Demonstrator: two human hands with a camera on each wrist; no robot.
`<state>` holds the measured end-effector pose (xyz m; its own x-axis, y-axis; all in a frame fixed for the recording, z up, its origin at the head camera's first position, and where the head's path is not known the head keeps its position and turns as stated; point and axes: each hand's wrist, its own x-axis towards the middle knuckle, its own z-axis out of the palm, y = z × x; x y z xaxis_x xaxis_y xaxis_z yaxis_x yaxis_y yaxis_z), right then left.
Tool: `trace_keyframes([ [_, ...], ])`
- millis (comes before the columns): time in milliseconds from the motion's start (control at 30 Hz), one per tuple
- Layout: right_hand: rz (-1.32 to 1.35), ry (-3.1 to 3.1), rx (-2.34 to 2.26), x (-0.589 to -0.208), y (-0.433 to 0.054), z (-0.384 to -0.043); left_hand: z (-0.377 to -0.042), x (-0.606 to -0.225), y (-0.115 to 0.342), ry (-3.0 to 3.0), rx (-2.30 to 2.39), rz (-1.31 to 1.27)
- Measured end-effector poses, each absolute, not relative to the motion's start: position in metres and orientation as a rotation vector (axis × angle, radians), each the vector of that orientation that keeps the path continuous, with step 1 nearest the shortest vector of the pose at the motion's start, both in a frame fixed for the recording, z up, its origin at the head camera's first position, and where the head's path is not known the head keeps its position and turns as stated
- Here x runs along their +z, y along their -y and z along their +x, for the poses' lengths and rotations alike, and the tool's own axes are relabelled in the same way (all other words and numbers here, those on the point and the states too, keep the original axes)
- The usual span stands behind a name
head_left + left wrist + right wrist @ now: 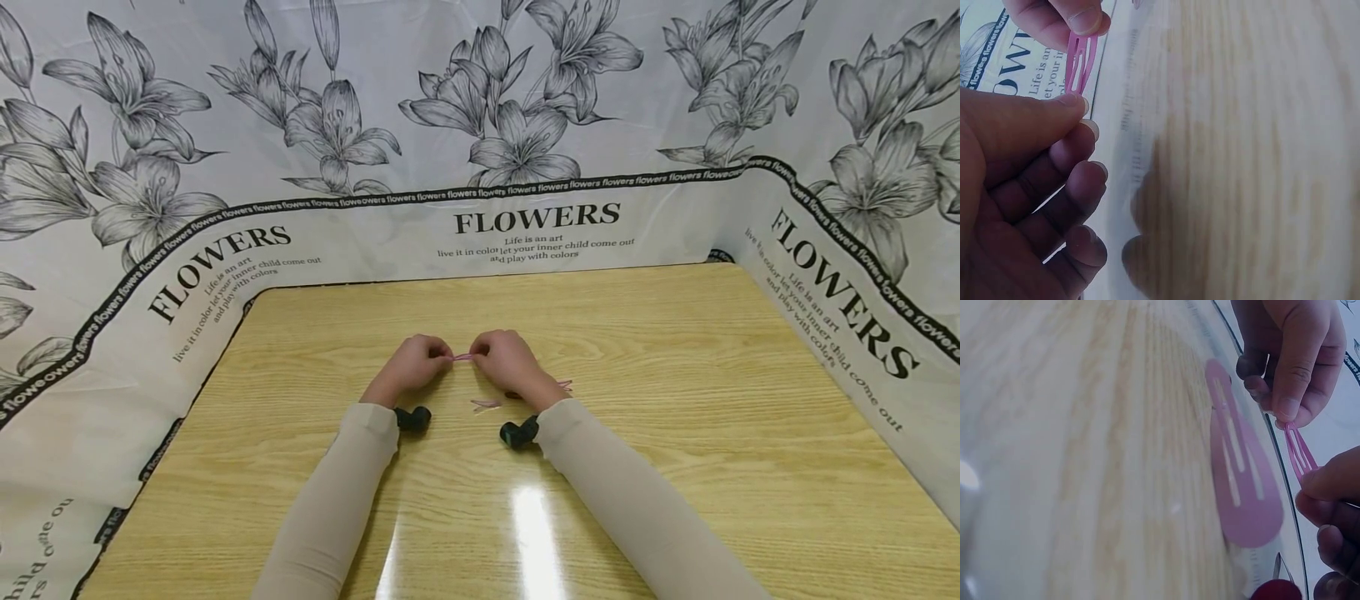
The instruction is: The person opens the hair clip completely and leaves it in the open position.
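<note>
A pink snap hair clip [462, 357] is stretched between two hands above the table. My left hand [418, 364] pinches one end with thumb and forefinger, its other fingers loosely bent in the left wrist view. The opposite end of the clip [1298, 450] sits between the thumb and fingertips of my right hand [510, 360]. Slots run lengthwise through this clip [1082, 65]. A second pink snap clip [1254, 512], open-slotted and rounded at its broad end, lies on the table below the hands.
Beside my right wrist another pink piece [566, 385] lies partly hidden. A red rounded thing [1277, 591] with a thin metal tip shows by the lying clip. The wood-grain table [637, 350] is bordered by a flower-printed curtain [360, 237].
</note>
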<state>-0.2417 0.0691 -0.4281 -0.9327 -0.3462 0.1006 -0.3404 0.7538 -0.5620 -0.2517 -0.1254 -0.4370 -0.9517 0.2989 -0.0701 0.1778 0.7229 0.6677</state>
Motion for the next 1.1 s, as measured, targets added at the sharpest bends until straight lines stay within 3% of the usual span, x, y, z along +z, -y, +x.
trace_keyframes([
  [1100,-0.523,-2.874,-1.074,-0.421,-0.095,-0.233,-0.24,-0.429,0.114,-2.644,1.202,0.379],
])
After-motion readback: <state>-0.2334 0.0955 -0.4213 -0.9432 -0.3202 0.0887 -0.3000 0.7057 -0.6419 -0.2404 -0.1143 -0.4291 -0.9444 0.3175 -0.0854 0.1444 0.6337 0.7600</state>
